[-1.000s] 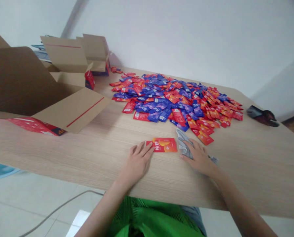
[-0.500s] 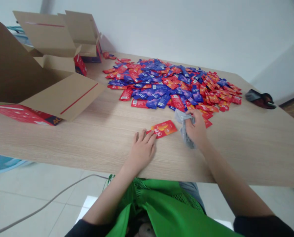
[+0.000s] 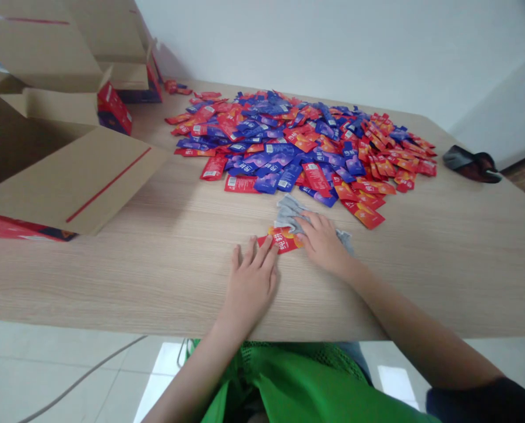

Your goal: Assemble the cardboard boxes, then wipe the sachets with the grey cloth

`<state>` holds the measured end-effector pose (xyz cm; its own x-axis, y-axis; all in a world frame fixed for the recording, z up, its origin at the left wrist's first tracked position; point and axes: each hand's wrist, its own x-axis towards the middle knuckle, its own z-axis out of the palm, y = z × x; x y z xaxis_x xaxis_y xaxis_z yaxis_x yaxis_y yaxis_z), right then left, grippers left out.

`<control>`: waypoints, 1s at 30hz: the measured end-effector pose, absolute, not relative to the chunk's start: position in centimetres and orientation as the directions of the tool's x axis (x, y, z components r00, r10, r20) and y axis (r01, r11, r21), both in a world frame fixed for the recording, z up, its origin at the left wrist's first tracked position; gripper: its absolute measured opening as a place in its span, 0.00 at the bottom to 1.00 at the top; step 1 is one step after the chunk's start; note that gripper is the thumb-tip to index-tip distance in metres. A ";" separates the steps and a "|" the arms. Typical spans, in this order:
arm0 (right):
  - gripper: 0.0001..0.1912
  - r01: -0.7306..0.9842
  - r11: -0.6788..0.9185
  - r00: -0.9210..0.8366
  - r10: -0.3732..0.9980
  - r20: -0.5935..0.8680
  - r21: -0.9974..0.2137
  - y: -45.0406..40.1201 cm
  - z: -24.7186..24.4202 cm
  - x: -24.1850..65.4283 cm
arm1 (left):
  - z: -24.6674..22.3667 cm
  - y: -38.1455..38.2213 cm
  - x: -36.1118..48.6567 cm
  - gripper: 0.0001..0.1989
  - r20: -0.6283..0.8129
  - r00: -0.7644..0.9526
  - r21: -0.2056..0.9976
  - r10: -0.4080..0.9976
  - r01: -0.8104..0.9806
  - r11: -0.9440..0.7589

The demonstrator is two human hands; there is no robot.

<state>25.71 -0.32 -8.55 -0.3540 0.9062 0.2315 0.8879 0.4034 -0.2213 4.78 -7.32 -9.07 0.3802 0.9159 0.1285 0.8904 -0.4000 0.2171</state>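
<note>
On the tabletop, a red and orange sachet (image 3: 282,241) with white lettering lies flat. The fingertips of my left hand (image 3: 252,279) rest on its left end, the fingers stretched out and apart. Over its right part lies a crumpled grey cloth (image 3: 289,211), under my right hand (image 3: 323,242). The right fingers press on this cloth, with some of it bunched out to the right of the hand. Just beyond both hands spreads a large pile of red and blue-purple sachets (image 3: 266,155).
Open cardboard boxes (image 3: 108,170) with raised flaps stand at the left, one flap reaching over the table (image 3: 157,282). At the right lies a dark object with a glossy curved part (image 3: 471,164). A white wall (image 3: 333,53) stands behind the table.
My right hand has brought the cloth left from beside the pile and laid it down over the sachet. My left hand stays on the sachet's left end. The view has shifted slightly.
</note>
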 end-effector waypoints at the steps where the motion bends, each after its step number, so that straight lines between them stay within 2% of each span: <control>1: 0.23 0.890 0.368 -0.307 0.920 0.243 -0.268 -0.1 -8.2 26.5 | -9.1 -7.2 4.7 0.25 0.119 0.384 0.221 0.916 0.889 -0.401; 3: 0.25 0.885 0.270 -0.180 0.950 0.257 -0.379 0.0 -7.0 27.9 | -9.1 -7.1 4.6 0.25 0.112 0.387 0.229 0.915 0.886 -0.403; 5: 0.22 0.865 0.194 -0.102 0.971 0.216 -0.463 0.0 -5.0 29.0 | -9.0 -7.1 4.6 0.24 0.115 0.390 0.233 0.913 0.883 -0.407; 6: 0.17 0.856 0.187 -0.120 0.979 0.168 -0.483 0.0 -3.8 29.5 | -9.0 -7.1 4.6 0.24 0.117 0.391 0.234 0.913 0.882 -0.408; 8: 0.09 0.836 0.241 -0.266 0.964 0.020 -0.492 0.1 -1.8 30.1 | -9.0 -7.1 4.6 0.24 0.114 0.392 0.234 0.913 0.882 -0.408; 11: 0.14 0.813 0.330 -0.450 0.879 -0.159 -0.480 0.8 -0.5 29.6 | -8.9 -7.1 4.6 0.24 0.104 0.391 0.229 0.915 0.885 -0.405; 12: 0.14 0.812 0.345 -0.460 0.874 -0.154 -0.470 1.1 -0.7 29.2 | -8.8 -7.1 4.7 0.24 0.102 0.390 0.227 0.915 0.886 -0.404; 14: 0.13 0.833 0.373 -0.423 0.905 -0.037 -0.408 1.4 -1.6 28.1 | -8.8 -7.0 4.7 0.24 0.107 0.388 0.224 0.916 0.888 -0.402; 15: 0.17 0.853 0.377 -0.385 0.921 0.051 -0.361 1.3 -2.3 27.6 | -8.8 -7.0 4.7 0.24 0.112 0.387 0.223 0.915 0.888 -0.402; 17: 0.32 0.897 0.351 -0.304 0.931 0.203 -0.268 0.7 -3.6 27.0 | -8.8 -7.0 4.7 0.24 0.123 0.388 0.224 0.914 0.886 -0.406; 19: 0.41 0.918 0.316 -0.256 0.934 0.250 -0.238 -0.4 -4.7 27.1 | -8.9 -7.1 4.7 0.23 0.124 0.394 0.227 0.911 0.882 -0.412; 20: 0.43 0.917 0.314 -0.257 0.937 0.237 -0.247 -1.0 -5.2 27.4 | -8.9 -7.1 4.7 0.23 0.121 0.396 0.230 0.910 0.881 -0.414; 23: 0.38 0.887 0.333 -0.289 0.941 0.178 -0.319 -2.5 -6.4 29.0 | -9.0 -7.2 4.7 0.23 0.118 0.391 0.236 0.913 0.882 -0.408; 26: 0.31 0.842 0.295 -0.210 0.950 0.229 -0.452 -3.1 -6.1 30.5 | -8.7 -7.1 4.6 0.23 0.105 0.381 0.259 0.919 0.881 -0.395; 28: 0.23 0.815 0.248 -0.135 0.960 0.245 -0.524 -3.4 -4.6 31.1 | -7.8 -6.8 4.7 0.20 0.103 0.346 0.311 0.932 0.879 -0.361; 30: 0.14 0.790 0.243 -0.132 0.964 0.231 -0.563 -3.7 -2.3 31.3 | -6.1 -6.4 5.0 0.19 0.150 0.313 0.417 0.938 0.840 -0.347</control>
